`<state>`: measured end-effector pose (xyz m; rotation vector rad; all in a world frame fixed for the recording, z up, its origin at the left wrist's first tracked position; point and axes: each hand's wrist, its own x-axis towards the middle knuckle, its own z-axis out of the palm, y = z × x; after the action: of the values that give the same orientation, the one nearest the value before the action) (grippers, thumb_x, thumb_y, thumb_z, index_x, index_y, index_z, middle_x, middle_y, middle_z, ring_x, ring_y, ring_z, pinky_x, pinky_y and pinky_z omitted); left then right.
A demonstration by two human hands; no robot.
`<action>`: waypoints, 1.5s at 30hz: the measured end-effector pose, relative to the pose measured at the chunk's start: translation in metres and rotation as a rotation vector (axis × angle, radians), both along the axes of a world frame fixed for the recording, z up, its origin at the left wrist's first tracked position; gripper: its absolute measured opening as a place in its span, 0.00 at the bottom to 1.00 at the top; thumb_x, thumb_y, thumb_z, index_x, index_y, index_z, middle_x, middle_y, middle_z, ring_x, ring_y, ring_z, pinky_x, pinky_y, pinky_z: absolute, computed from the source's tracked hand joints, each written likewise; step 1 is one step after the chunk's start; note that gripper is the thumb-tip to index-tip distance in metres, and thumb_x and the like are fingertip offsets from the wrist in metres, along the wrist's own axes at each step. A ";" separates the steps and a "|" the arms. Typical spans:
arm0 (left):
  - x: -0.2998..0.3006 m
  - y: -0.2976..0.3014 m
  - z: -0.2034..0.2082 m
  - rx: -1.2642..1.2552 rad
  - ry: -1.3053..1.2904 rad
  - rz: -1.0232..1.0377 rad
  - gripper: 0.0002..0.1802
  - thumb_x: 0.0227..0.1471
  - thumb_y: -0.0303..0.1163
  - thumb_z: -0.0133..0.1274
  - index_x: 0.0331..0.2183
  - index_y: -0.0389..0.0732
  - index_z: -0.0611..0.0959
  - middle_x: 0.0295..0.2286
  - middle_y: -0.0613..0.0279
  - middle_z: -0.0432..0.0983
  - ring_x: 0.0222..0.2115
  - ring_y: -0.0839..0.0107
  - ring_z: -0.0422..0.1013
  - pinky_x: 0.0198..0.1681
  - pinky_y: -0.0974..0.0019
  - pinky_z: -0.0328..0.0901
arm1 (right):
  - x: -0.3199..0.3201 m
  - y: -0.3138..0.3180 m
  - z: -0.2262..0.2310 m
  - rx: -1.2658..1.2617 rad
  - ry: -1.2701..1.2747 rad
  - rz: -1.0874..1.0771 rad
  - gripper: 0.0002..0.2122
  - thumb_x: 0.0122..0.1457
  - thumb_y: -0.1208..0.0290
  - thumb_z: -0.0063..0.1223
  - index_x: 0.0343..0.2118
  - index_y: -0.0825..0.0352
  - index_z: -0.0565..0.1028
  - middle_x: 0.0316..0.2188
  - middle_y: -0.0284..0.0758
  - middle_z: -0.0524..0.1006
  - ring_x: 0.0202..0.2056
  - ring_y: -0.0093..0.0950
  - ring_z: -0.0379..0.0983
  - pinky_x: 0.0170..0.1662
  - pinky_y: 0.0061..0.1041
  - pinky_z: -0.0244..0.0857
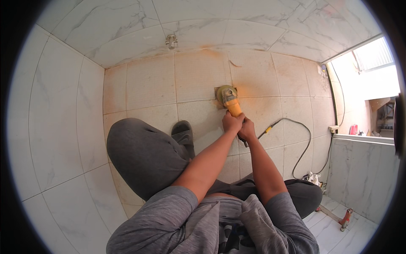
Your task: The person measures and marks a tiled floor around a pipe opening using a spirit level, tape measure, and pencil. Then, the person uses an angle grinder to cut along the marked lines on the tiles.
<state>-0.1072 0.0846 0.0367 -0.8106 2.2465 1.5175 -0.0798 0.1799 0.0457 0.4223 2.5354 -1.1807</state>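
Note:
A yellow angle grinder (233, 106) points away from me, its round disc and guard over a dark square opening (217, 91) in the floor tiles. My left hand (231, 122) is closed round the front of its body. Just behind and to the right, my right hand (247, 128) grips the rear part. Whether the disc touches the tile edge is hidden under the tool head. Orange-brown dust (249, 89) is spread on the tiles to the right of the disc.
A black power cord (310, 135) with a yellow connector loops right over the tiles. A metal valve (171, 41) sticks out of the far wall. My sandalled foot (182, 132) rests left of the grinder. A low tiled partition (359, 169) stands right, near a red pipe fitting (346, 218).

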 end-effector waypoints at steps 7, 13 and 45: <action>0.002 0.000 -0.001 -0.010 0.028 -0.007 0.35 0.40 0.50 0.66 0.44 0.34 0.81 0.40 0.39 0.82 0.44 0.44 0.79 0.48 0.49 0.73 | 0.001 0.001 -0.005 0.025 0.049 0.025 0.28 0.51 0.56 0.67 0.47 0.77 0.77 0.34 0.57 0.82 0.41 0.49 0.82 0.42 0.39 0.73; -0.002 0.008 -0.007 -0.002 0.041 -0.011 0.35 0.40 0.51 0.67 0.44 0.34 0.81 0.40 0.39 0.82 0.44 0.44 0.79 0.49 0.50 0.73 | -0.001 0.009 -0.007 0.004 0.031 0.009 0.28 0.51 0.57 0.67 0.47 0.77 0.77 0.35 0.57 0.82 0.42 0.49 0.82 0.43 0.39 0.73; -0.001 0.003 -0.012 -0.012 0.027 0.007 0.33 0.41 0.48 0.67 0.44 0.35 0.81 0.39 0.41 0.83 0.43 0.46 0.80 0.48 0.50 0.73 | -0.002 0.003 -0.014 -0.008 0.017 -0.007 0.27 0.50 0.59 0.68 0.48 0.75 0.77 0.36 0.55 0.83 0.42 0.46 0.83 0.43 0.37 0.73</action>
<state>-0.1080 0.0875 0.0242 -0.8077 2.2764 1.5280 -0.0816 0.1829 0.0320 0.4211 2.5449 -1.2010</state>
